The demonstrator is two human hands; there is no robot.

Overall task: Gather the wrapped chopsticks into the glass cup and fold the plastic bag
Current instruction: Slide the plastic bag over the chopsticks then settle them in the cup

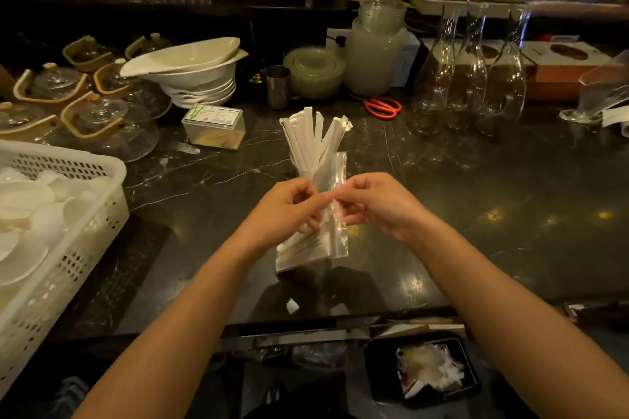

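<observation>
A dark, glossy marble countertop (476,187) with pale veins carries everything. At its left edge sits a white perforated plastic basket (85,201), with glass teapots with tan handles (95,116) behind it. A stack of white ceramic bowls (194,78) stands further back, and just in front of it a small clear plastic box of toothpicks (214,127). A small steel jug (277,87) stands near the middle, orange-handled scissors (383,108) lie to its right, and three tall clear glass carafes (473,78) stand beside those. A clear glass cup (301,168) of paper-wrapped chopsticks (313,133) stands at the centre.
</observation>
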